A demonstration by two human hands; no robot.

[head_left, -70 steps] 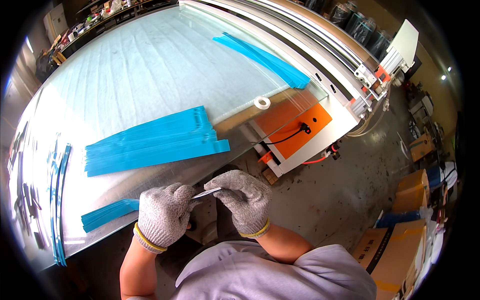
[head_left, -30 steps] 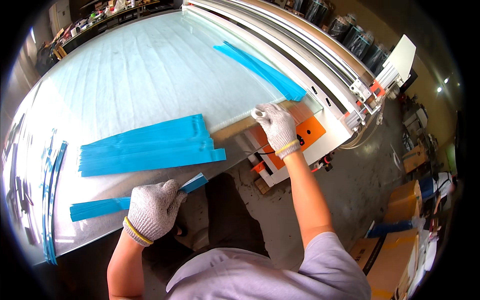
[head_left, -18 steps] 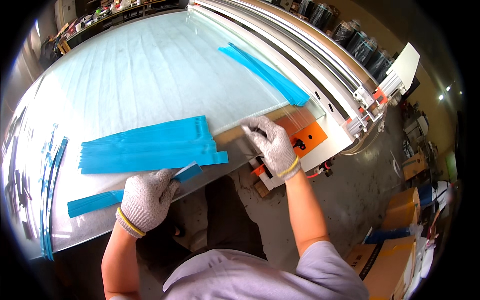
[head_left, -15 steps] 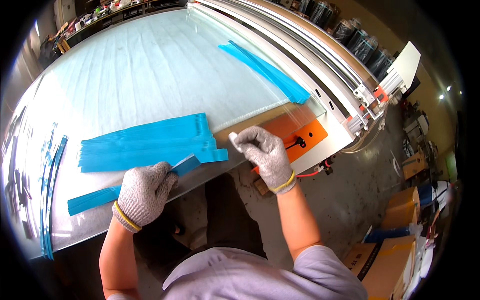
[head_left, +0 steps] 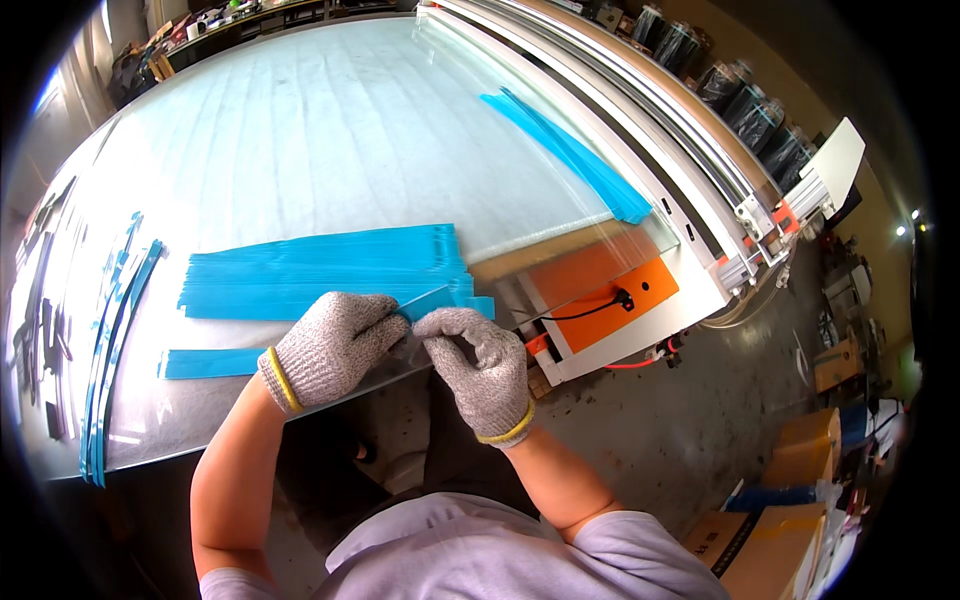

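Observation:
My left hand, in a grey knit glove with a yellow cuff, is closed on a flat blue strip. The strip runs under the glove along the near edge of the glass-topped table, and its right end rises past my fingers. My right hand, gloved alike, is pinched beside that raised end; whatever its fingertips hold is hidden. Just beyond both hands lies a wide stack of blue strips, fanned slightly.
Narrow blue strips and dark slivers lie at the left. Another blue bundle rests by the white rail machine at the right. An orange panel carries a black cable. Cardboard boxes stand on the floor.
My right hand, which held a small white piece out to the right, has come left to the strip's end. My left hand has shifted slightly up and right with the strip.

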